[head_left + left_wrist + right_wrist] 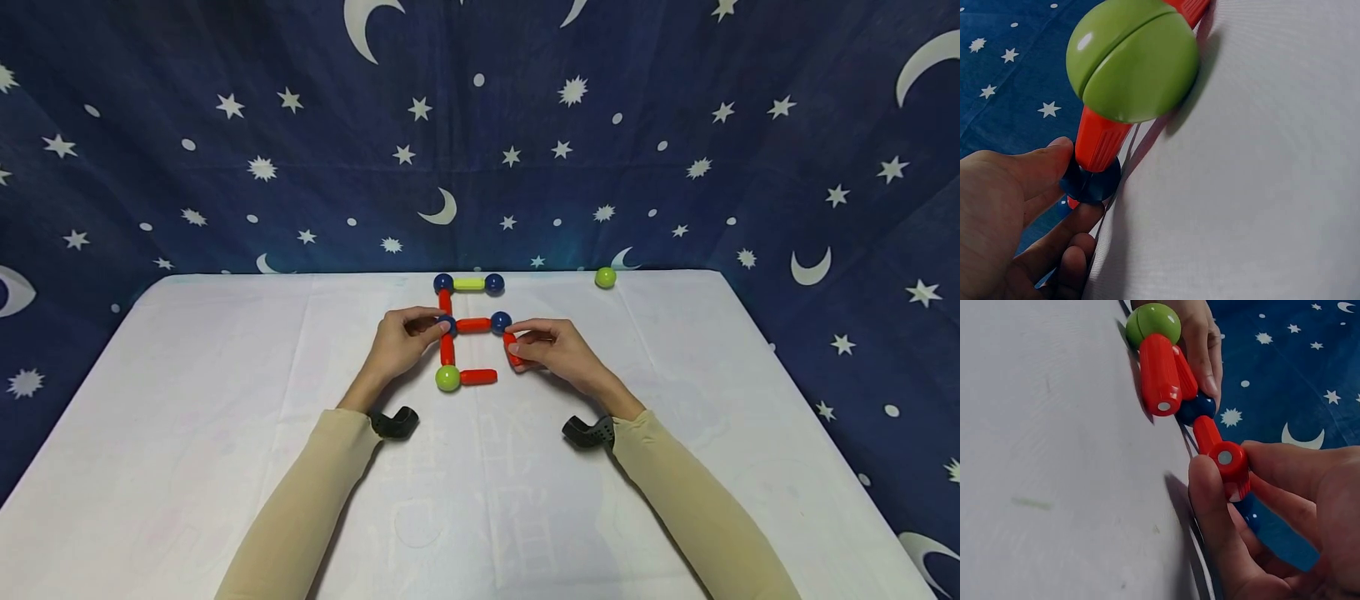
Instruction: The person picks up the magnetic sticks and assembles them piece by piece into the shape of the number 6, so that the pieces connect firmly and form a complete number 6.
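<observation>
My left hand (401, 340) pinches a blue ball (1093, 182) on the left side of a figure made of magnetic rods and balls. A red rod (474, 325) runs right from that ball to another blue ball (501, 322). Just below this second ball, my right hand (558, 352) holds a red rod (1230, 464) between thumb and fingers, its silvery end facing the right wrist camera. Whether the rod touches the ball is hidden by the fingers. Nearest me in the figure, a green ball (447, 378) joins an upright red rod (447, 350) and a sideways red rod (478, 377).
At the figure's far end, a yellow-green rod (469, 284) links two blue balls, the right one (494, 284) at its tip. A loose green ball (605, 277) lies near the back edge of the white-covered table (187, 400). Behind hangs a dark blue star-patterned cloth (315, 142).
</observation>
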Motion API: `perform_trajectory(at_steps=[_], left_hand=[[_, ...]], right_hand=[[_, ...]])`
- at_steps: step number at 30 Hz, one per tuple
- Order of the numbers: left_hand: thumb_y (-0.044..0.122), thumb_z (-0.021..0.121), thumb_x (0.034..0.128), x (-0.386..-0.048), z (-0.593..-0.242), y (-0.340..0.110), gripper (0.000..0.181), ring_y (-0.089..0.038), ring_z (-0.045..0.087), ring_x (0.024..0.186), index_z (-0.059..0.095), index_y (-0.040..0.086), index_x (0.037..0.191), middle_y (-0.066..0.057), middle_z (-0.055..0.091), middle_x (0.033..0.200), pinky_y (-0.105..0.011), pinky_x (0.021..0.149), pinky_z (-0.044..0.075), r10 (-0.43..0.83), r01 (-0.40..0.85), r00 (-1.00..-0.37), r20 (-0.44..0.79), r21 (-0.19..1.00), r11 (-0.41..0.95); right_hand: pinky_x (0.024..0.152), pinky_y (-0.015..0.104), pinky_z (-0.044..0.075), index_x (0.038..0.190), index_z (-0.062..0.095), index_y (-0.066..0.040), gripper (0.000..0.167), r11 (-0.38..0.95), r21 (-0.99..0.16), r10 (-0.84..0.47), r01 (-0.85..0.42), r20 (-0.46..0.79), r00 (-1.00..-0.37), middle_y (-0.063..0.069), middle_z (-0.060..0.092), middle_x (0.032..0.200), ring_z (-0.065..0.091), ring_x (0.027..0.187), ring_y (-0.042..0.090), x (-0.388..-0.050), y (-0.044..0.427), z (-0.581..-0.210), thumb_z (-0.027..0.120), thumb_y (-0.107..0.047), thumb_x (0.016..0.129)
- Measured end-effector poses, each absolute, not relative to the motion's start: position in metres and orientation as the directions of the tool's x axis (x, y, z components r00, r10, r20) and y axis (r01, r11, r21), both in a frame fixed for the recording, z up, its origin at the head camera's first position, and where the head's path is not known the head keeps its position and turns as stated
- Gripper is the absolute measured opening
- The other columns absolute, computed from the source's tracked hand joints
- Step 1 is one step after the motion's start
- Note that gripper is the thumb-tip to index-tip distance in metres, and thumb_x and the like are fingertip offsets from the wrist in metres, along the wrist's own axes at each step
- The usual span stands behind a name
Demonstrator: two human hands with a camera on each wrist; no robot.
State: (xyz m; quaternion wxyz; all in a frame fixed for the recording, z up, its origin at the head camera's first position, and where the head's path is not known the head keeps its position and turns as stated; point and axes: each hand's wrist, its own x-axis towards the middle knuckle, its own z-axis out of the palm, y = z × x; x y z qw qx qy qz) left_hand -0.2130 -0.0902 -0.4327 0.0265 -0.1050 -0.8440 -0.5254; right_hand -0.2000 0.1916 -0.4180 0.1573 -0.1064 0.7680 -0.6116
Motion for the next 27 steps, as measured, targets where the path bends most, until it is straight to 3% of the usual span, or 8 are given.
perform_trajectory(at_steps=[11,27], left_hand=[[0.017,0.075,0.0941,-0.215,-0.435,-0.09,0.029,-0.025,0.062,0.086,0.074,0.003,0.119,-0.014,0.072,0.1,-0.033,0.078,0.051,0.149,0.223,-0.973,0.175,0.869,0.441],[0.016,0.075,0.094,-0.214,-0.435,-0.09,0.027,-0.025,0.062,0.084,0.075,0.003,0.118,-0.014,0.072,0.098,-0.033,0.076,0.051,0.143,0.22,-0.974,0.175,0.873,0.435]], right_hand=[[0.076,0.038,0.06,0.13,0.064,0.005,0.039,0.171,-0.981,-0.336,0.086,-0.14,-0.931,0.02,0.066,0.101,0.072,0.079,0.023,-0.204,0.181,-0.422,0.073,-0.001,0.093],[0.069,0.031,0.06,0.125,0.068,0.002,0.034,0.239,-0.971,-0.286,0.001,-0.071,-0.956,0.017,0.07,0.094,0.07,0.072,0.021,-0.2,0.175,-0.423,0.074,-0.002,0.091]])
